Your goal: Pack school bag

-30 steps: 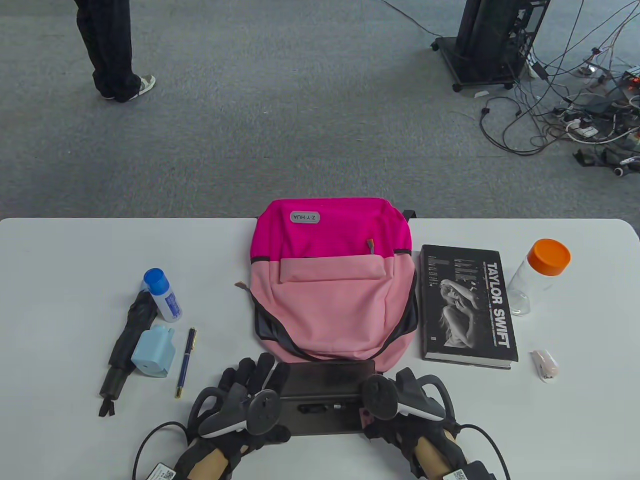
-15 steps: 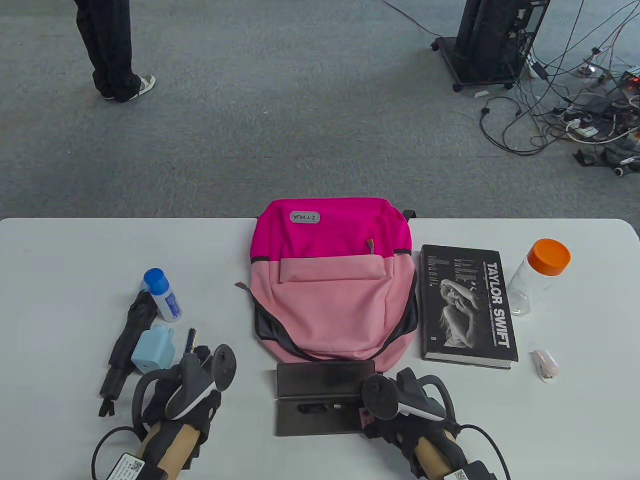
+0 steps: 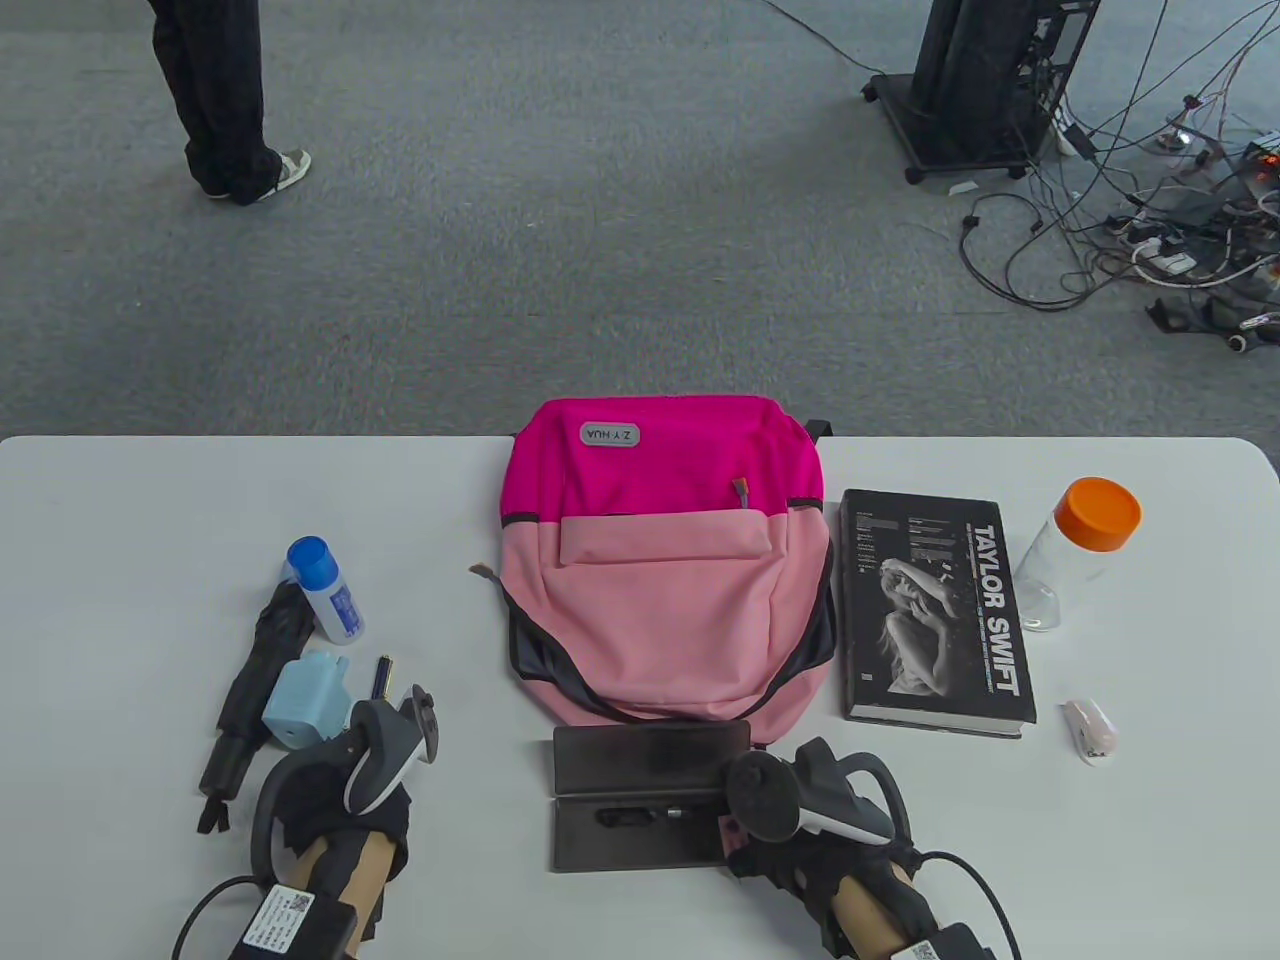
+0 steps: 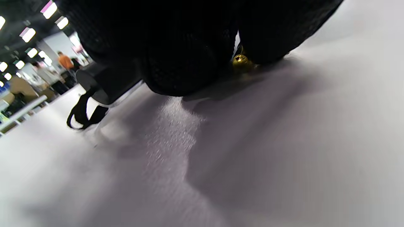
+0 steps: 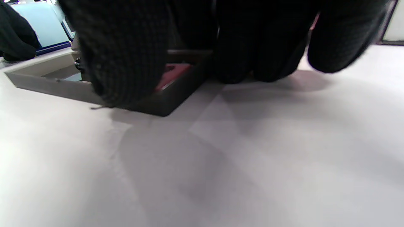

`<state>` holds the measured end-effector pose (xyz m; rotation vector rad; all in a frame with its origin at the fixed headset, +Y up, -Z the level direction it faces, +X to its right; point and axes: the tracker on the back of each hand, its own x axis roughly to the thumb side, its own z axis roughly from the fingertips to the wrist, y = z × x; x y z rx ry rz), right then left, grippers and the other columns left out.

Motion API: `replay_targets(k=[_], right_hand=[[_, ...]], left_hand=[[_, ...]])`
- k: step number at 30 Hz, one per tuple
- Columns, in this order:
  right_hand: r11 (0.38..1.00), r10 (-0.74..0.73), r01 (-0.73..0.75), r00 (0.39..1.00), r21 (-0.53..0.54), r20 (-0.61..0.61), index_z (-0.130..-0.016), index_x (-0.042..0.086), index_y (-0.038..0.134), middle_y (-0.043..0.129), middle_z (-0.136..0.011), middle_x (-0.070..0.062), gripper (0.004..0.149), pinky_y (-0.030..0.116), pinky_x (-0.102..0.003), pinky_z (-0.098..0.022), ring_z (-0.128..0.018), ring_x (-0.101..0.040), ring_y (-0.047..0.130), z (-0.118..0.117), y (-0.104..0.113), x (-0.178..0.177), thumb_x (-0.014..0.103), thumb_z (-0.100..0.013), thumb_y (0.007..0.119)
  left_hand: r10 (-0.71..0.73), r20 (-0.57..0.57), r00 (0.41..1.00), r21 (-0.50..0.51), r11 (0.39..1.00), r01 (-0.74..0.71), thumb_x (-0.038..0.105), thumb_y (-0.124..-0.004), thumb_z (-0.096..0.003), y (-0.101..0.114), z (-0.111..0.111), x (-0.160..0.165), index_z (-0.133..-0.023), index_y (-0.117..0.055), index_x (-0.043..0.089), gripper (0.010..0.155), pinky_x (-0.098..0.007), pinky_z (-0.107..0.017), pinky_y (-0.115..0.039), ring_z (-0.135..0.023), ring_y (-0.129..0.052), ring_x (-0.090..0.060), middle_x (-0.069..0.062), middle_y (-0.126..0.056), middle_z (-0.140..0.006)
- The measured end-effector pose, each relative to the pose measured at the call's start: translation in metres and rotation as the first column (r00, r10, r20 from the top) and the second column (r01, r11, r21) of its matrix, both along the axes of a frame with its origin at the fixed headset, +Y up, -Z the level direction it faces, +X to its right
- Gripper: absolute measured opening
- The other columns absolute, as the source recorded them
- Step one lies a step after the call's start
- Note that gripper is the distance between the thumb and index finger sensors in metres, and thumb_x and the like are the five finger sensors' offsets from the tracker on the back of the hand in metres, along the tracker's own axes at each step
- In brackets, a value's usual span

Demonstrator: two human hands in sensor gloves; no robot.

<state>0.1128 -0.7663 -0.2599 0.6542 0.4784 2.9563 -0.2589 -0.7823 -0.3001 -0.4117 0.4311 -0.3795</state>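
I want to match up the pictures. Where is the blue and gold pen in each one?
Table view: the pen lies left of the backpack, its near end hidden under the left hand.
Left wrist view: only its gold tip peeks out between the gloved fingers, near the top.
Right wrist view: not in it.
Shared landmark: the black folded umbrella, whose strap loop shows in the left wrist view.

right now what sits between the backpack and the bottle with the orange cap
In the table view, a black Taylor Swift book lies flat between the pink backpack and the orange-capped bottle, with bare table on either side of it.
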Motion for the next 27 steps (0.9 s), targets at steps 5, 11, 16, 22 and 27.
replay_targets(k=[5, 11, 16, 22, 27], right_hand=[[1.000, -0.002, 0.002, 1.000, -0.004, -0.001, -0.106, 0.005, 0.061, 0.082, -0.095, -0.030, 0.083, 0.074, -0.074, -0.058, -0.084, -0.054, 0.083, 0.000, 0.000, 0.000, 0.041, -0.039, 0.094], [1.000, -0.006, 0.006, 1.000, -0.008, -0.001, -0.106, 0.006, 0.061, 0.082, -0.095, -0.030, 0.083, 0.074, -0.074, -0.059, -0.084, -0.054, 0.083, 0.000, 0.000, 0.000, 0.041, -0.039, 0.094], [1.000, -0.006, 0.006, 1.000, -0.008, 0.001, -0.106, 0.005, 0.061, 0.082, -0.094, -0.030, 0.083, 0.074, -0.075, -0.059, -0.084, -0.054, 0.083, 0.000, 0.000, 0.000, 0.041, -0.039, 0.094], [1.000, -0.008, 0.008, 1.000, -0.007, 0.006, -0.106, 0.006, 0.061, 0.082, -0.095, -0.030, 0.083, 0.073, -0.075, -0.059, -0.084, -0.054, 0.082, 0.000, -0.001, 0.000, 0.041, -0.039, 0.094], [1.000, -0.011, 0.011, 1.000, -0.009, 0.011, -0.107, 0.006, 0.061, 0.082, -0.095, -0.030, 0.083, 0.073, -0.075, -0.059, -0.084, -0.054, 0.082, 0.001, -0.001, 0.000, 0.040, -0.039, 0.094]], left_hand=[[0.011, -0.021, 1.000, -0.072, 0.997, -0.012, 0.042, -0.080, -0.0523, -0.002, -0.007, -0.004, -0.094, -0.078, 0.007, 0.055, -0.040, -0.040, -0.091, -0.048, -0.103, -0.019, -0.013, -0.100, -0.077], [0.018, 0.070, 0.997, -0.006, 1.000, -0.017, 0.044, -0.077, -0.0517, 0.006, -0.001, -0.001, -0.092, -0.079, 0.010, 0.053, -0.037, -0.038, -0.094, -0.047, -0.106, -0.018, -0.012, -0.101, -0.079], [0.168, 0.171, 0.971, 0.059, 0.982, -0.180, 0.041, -0.076, -0.0521, 0.049, 0.008, 0.005, -0.095, -0.071, 0.010, 0.053, -0.042, -0.045, -0.092, -0.057, -0.105, -0.023, -0.015, -0.096, -0.086], [0.331, 0.475, 0.815, -0.001, 0.927, -0.376, 0.042, -0.081, -0.0498, 0.097, 0.026, 0.023, -0.092, -0.075, 0.011, 0.053, -0.044, -0.044, -0.094, -0.053, -0.107, -0.023, -0.013, -0.099, -0.079], [0.407, 0.637, 0.654, -0.160, 0.901, -0.404, 0.038, -0.079, -0.0511, 0.104, 0.052, 0.067, -0.095, -0.075, 0.009, 0.053, -0.044, -0.045, -0.094, -0.055, -0.108, -0.024, -0.013, -0.099, -0.081]])
